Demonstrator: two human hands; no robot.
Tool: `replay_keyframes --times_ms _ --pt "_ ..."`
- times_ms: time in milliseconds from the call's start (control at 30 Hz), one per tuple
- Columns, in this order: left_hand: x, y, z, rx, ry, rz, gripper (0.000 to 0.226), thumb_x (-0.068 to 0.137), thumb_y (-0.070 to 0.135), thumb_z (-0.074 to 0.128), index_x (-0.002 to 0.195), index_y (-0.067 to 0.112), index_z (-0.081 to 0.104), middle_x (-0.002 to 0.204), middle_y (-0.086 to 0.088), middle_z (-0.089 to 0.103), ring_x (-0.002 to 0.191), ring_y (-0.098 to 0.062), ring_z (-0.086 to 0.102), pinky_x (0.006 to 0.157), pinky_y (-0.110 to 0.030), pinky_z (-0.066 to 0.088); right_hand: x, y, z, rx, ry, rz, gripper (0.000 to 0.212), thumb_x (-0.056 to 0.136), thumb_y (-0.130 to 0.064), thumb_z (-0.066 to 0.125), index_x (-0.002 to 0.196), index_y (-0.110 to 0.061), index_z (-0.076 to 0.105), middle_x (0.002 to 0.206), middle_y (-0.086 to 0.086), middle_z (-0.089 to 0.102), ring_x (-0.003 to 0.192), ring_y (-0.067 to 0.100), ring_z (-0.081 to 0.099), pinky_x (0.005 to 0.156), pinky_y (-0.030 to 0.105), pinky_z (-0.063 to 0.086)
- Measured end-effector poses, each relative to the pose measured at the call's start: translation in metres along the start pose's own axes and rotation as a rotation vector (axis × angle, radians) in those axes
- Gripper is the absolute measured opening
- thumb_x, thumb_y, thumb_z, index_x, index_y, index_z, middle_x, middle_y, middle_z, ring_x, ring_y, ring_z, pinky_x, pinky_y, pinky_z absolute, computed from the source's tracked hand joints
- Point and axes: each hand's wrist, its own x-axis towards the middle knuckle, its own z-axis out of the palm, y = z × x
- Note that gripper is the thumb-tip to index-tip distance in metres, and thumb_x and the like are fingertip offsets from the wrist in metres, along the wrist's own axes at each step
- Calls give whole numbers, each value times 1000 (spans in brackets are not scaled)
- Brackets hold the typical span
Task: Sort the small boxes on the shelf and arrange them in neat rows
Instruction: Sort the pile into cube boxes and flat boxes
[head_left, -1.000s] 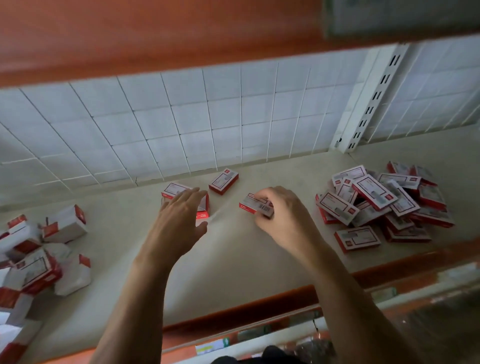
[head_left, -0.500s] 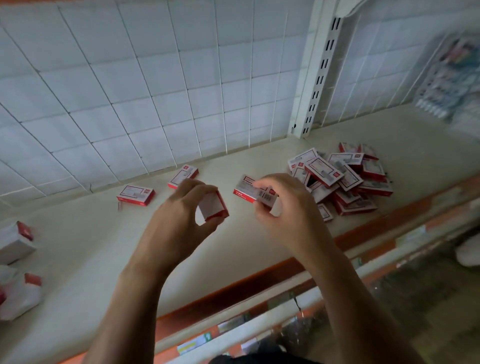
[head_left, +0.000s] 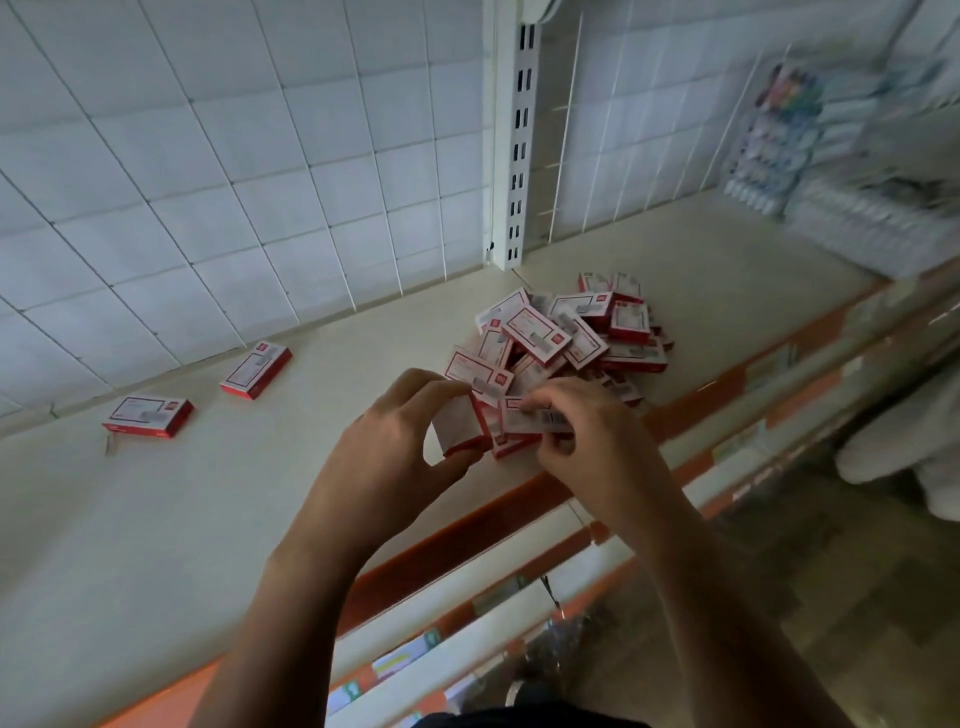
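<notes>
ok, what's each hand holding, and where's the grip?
Left hand grips a small box across its edges, fingers above, thumb below. Right hand pinches a second box at its barcode end.

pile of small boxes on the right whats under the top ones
More red-and-white boxes, crisscrossed in the pile on the shelf. Its bottom layer is covered. The left hand, gripping a blank-faced box, and right hand, pinching a barcoded box, hide its near edge.

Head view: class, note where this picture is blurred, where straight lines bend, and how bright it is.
Head view: goods at far right smear with motion blur; wall grid lines fan out and bow, wide-angle distortion; light dim, flat, no glare; pile of boxes fairly sharp.
</notes>
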Motion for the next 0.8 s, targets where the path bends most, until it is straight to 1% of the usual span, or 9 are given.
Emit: replay_keyframes --times_ms 67,167,300,433,467,533,600,700,800 --pt "0 2 4 -1 0 -7 56 79 43 70 128 21 56 121 6 56 99 -12 58 79 -30 56 2 6 3 -17 22 -18 36 84 -22 62 120 -21 63 128 -5 58 116 2 48 98 23 50" --pt "-3 1 6 -16 25 -31 55 80 42 71 128 20 56 120 4 57 97 -14 59 76 -30 56 5 12 9 -86 70 -29 35 86 -12 65 120 -20 67 135 -1 55 128 14 45 105 29 45" --pt "-13 -2 1 -11 87 -74 52 80 41 71 125 18 58 115 4 58 93 -14 59 73 -31 55 8 6 17 -108 101 -51 34 83 -19 58 114 -22 70 133 1 53 127 21 43 100 33 48" --pt "-31 -10 -10 11 134 -142 52 80 40 72 126 20 57 117 4 57 96 -16 59 75 -37 54 13 -14 21 19 119 -145 27 86 -18 58 111 -19 69 123 2 57 118 16 50 89 16 46" --pt "-37 -13 -14 16 148 -165 52 80 39 74 126 21 57 117 5 56 97 -16 59 75 -37 54 15 -22 23 74 115 -187 27 87 -18 58 111 -17 69 120 2 59 115 16 53 90 17 47" --pt "-52 -18 -26 33 181 -212 53 79 36 76 127 21 57 119 5 56 98 -17 59 77 -38 54 18 -40 32 175 98 -276 27 88 -16 57 113 -13 67 115 3 62 111 16 58 91 26 53" --pt "-68 -24 -39 56 211 -253 53 78 34 76 127 21 57 119 5 56 98 -18 60 76 -39 54 21 -59 44 229 77 -333 28 89 -14 58 116 -10 66 114 3 63 110 15 59 92 30 53" --pt "-99 -37 -65 80 267 -322 49 77 30 79 122 19 61 116 4 57 97 -19 61 75 -41 54 23 -95 66 269 16 -371 33 90 -17 57 122 -11 63 119 0 62 112 12 58 96 28 51" --pt "-133 -54 -90 114 319 -381 45 76 28 80 116 18 64 114 4 58 94 -19 63 73 -41 54 27 -132 90 297 -43 -414 32 89 -11 61 122 -12 63 119 -1 62 111 15 58 95 28 49"
